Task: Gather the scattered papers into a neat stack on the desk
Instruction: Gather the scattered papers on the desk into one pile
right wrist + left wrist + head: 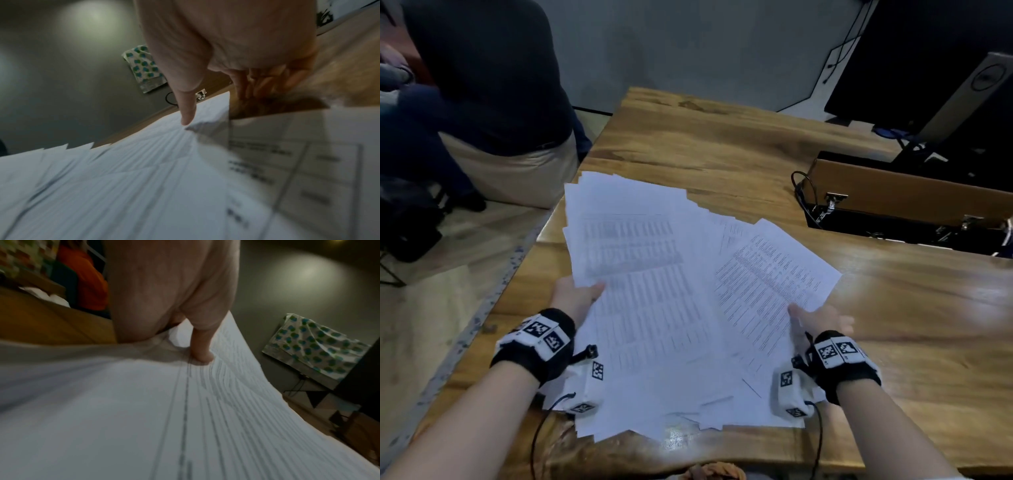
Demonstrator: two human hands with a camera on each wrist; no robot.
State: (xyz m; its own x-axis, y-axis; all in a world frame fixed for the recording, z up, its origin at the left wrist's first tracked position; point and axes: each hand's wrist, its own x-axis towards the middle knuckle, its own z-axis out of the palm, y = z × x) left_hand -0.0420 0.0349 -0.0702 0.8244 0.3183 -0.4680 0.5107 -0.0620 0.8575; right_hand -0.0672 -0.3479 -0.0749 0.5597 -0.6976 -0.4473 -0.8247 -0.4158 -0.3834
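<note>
A loose, fanned pile of printed white papers (654,291) lies on the wooden desk (893,308) in front of me. My left hand (578,296) grips its left side, thumb (202,352) pressed on the top sheet (185,418) and fingers hidden underneath. My right hand (816,318) holds the right side. Its thumb (187,116) lies on the sheets (123,186), and its blurred fingers (267,81) curl down at the pile's right edge. The sheets' corners stick out unevenly at the far end.
An open brown box (893,202) with cables stands at the right rear of the desk. A seated person (482,85) is beyond the desk's left edge. A pale speaker (969,96) stands far right. A dotted cloth (314,347) lies beyond.
</note>
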